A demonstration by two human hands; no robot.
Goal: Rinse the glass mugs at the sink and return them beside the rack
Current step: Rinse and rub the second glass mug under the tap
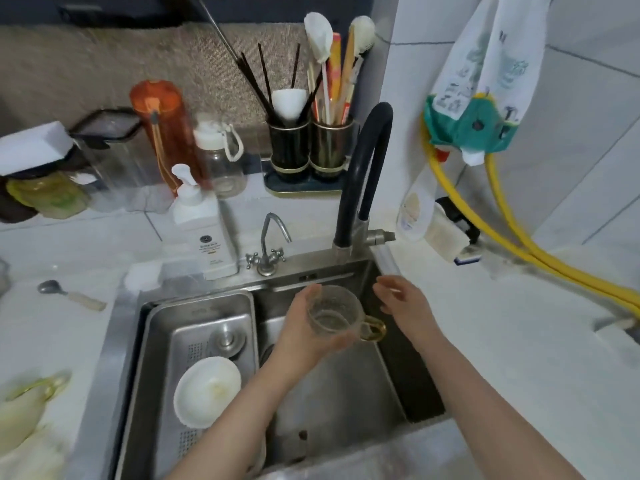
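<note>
Over the right-hand basin of the stainless steel sink (349, 271), the person's left hand (304, 336) wraps its fingers and thumb around a clear textured glass mug with an amber handle (334, 315), gripping it by the body with the mouth tilted towards the far side and the handle pointing right. The right hand (403, 301) hovers just right of the mug, fingers loosely spread and apart, touching nothing. Behind them at the far edge rises a tall black flexible tap (363, 168), with a small chrome tap with two cross handles (268, 249) to its left. In the left of the sink sits a steel drainer tray (162, 327) holding a white ceramic bowl (207, 391). A white pump bottle of dish soap (204, 230) stands on the far rim. On the white counter to the left lies a metal spoon with a pale handle (69, 294), and at the near left edge is a blurred second glass mug with a yellowish handle (33, 393)
</note>
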